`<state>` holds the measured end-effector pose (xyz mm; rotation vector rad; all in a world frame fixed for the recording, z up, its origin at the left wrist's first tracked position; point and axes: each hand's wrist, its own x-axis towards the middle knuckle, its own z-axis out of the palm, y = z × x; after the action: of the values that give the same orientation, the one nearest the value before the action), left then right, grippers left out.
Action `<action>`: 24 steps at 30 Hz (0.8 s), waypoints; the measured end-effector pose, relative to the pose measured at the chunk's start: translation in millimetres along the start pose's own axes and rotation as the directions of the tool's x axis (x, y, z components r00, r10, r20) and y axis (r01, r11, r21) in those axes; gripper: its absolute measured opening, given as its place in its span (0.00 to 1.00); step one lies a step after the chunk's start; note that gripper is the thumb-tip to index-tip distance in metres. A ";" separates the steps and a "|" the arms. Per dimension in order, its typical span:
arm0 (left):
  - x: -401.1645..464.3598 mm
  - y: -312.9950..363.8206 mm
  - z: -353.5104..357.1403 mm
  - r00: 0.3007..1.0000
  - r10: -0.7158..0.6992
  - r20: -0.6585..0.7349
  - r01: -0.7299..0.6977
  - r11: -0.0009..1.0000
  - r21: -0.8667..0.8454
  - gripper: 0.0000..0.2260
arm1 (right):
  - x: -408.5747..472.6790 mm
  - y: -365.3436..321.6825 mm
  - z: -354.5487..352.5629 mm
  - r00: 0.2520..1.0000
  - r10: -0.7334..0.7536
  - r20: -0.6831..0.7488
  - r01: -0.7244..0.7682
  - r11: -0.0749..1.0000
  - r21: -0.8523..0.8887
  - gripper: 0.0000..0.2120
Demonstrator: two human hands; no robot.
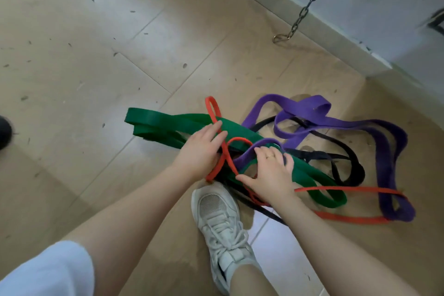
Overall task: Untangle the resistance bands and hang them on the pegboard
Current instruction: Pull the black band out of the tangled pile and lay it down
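Observation:
A tangle of resistance bands lies on the tiled floor: a wide green band (163,122), a thin red band (348,188), a purple band (310,109) and a black band (350,170), all looped through one another. My left hand (199,149) rests with straight fingers on the green band, and a red loop runs under its fingertips. My right hand (271,175), a ring on one finger, curls its fingers over a purple loop at the middle of the knot, while its thumb touches the red band. No pegboard is in view.
A dark chain (310,0) ending in a metal ring (280,37) hangs near the grey wall base (319,17) at the back right. My white shoe (221,223) stands just in front of the bands. A dark object (3,132) sits at the left edge.

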<state>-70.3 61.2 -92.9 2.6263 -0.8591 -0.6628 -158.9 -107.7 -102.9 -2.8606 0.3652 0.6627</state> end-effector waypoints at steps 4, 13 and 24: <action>14.7 -8.2 15.2 0.984 -0.098 0.146 0.102 0.994 -0.026 0.32 | 14.9 -3.2 2.0 0.997 -0.080 -0.014 0.077 0.987 -0.140 0.42; 17.8 -12.8 21.1 0.984 -0.172 0.053 0.174 0.984 -0.028 0.38 | 34.8 21.4 -16.9 0.965 -0.260 -0.028 0.227 0.886 -0.405 0.19; 29.1 -10.9 15.7 0.984 -0.167 -0.063 0.167 0.986 0.002 0.28 | 55.0 61.8 -53.5 0.927 0.334 -0.169 -0.349 0.935 -0.069 0.16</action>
<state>-52.4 49.7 -120.4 2.7312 -0.6297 -0.6160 -106.4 -189.8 -87.9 -2.9782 0.8967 0.5231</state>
